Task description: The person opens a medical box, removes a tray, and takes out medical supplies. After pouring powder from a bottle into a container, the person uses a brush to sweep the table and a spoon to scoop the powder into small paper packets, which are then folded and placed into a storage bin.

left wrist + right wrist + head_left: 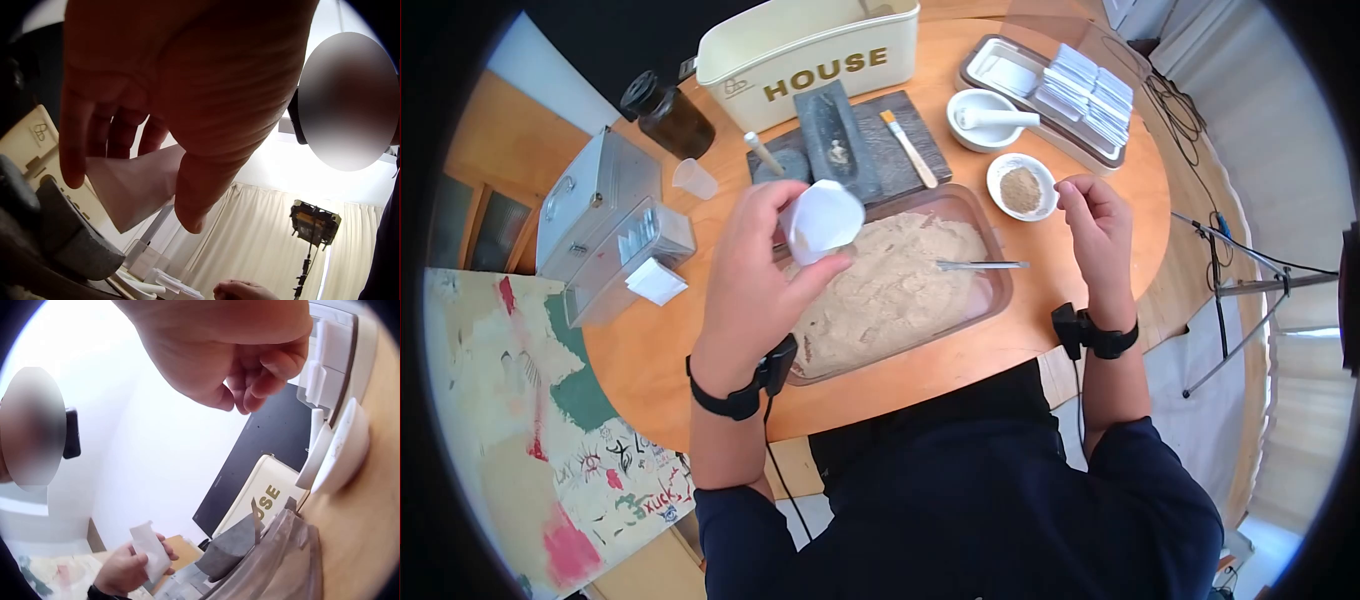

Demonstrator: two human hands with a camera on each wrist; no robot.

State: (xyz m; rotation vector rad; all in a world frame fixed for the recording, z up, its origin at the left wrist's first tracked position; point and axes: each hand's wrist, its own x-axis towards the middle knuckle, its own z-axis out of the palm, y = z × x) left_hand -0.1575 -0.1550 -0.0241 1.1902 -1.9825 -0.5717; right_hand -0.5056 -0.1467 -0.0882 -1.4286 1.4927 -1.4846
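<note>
My left hand (745,275) holds a white paper pouch (832,208) between thumb and fingers, above the left part of a tray (1004,250) filled with pale tan powder (880,295). In the left wrist view the thumb and fingers grip the paper (140,187) from both sides. Just right of a small white bowl (996,178) of brown powder (1020,190), my right hand (1097,230) is raised with curled fingers, thumb and fingertips close together. Nothing shows between those fingertips in the right wrist view. A slim metal tool (985,265) lies across the tray's right side.
Behind the tray, a dark board (910,130) carries a grey stone trough (840,150) and a brush (910,150). A mortar (970,105) with pestle stands near a case of white packets (1085,90). A cream HOUSE bin (820,70), brown jar (670,120) and clear box (670,235) stand farther back and left.
</note>
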